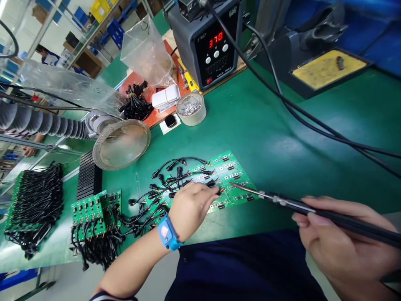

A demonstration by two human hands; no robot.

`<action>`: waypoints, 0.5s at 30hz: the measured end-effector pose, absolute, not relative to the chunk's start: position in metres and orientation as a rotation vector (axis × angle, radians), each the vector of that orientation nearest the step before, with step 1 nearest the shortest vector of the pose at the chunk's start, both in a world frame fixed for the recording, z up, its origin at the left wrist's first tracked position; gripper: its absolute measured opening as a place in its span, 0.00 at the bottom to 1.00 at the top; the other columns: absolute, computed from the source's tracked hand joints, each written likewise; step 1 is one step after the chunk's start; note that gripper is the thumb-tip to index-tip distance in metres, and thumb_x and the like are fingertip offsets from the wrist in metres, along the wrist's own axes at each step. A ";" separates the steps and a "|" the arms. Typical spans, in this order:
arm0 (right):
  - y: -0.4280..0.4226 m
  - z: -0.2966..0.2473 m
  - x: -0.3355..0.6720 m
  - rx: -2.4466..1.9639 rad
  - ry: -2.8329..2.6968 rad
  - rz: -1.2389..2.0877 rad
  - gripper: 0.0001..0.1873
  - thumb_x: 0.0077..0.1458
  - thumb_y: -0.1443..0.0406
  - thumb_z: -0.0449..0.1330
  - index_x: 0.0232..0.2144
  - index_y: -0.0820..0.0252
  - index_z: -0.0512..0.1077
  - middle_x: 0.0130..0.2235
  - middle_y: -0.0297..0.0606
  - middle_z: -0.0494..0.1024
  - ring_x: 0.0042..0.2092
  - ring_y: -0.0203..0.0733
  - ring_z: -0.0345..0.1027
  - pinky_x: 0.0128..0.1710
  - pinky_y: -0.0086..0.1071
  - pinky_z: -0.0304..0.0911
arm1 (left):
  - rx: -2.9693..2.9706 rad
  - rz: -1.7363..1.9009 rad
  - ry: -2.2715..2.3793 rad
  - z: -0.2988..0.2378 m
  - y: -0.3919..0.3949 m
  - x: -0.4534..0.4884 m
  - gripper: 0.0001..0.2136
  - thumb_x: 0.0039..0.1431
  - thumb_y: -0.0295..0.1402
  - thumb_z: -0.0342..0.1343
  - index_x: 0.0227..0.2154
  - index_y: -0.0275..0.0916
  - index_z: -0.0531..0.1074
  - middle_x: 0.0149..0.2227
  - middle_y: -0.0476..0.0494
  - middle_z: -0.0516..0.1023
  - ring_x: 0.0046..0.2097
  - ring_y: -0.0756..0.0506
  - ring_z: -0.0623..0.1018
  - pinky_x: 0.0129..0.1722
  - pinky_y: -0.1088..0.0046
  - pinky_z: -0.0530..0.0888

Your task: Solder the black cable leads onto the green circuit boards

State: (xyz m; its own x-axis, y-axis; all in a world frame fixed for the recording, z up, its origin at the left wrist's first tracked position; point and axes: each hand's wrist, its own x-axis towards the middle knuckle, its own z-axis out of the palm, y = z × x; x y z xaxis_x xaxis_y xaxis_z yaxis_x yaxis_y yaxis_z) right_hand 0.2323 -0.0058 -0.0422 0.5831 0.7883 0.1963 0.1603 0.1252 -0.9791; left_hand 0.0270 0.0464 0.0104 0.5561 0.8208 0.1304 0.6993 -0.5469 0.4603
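A green circuit board panel (226, 167) with several black wired connectors (175, 173) lies on the green mat in front of me. My left hand (191, 207), with a blue wrist strap (167, 234), rests on the panel, fingers pinched on a small wire at its middle. My right hand (341, 238) grips a black soldering iron (313, 209) like a pen. Its metal tip (233, 184) touches the panel just right of my left fingertips.
A soldering station (213, 42) reading 370 stands at the back, its cable crossing the mat. An iron stand with yellow sponge (326, 67) sits far right. A fume extractor funnel (122, 144), a solder tub (191, 108) and stacks of wired boards (94, 213) lie left.
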 end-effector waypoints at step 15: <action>0.008 -0.035 0.219 -1.213 -1.152 0.711 0.14 0.50 0.69 0.59 0.42 0.56 0.70 0.34 0.36 0.76 0.33 0.41 0.72 0.33 0.34 0.72 | 1.535 0.672 1.364 0.026 0.049 0.038 0.11 0.57 0.33 0.54 0.41 0.39 0.74 0.38 0.44 0.77 0.38 0.48 0.75 0.39 0.72 0.74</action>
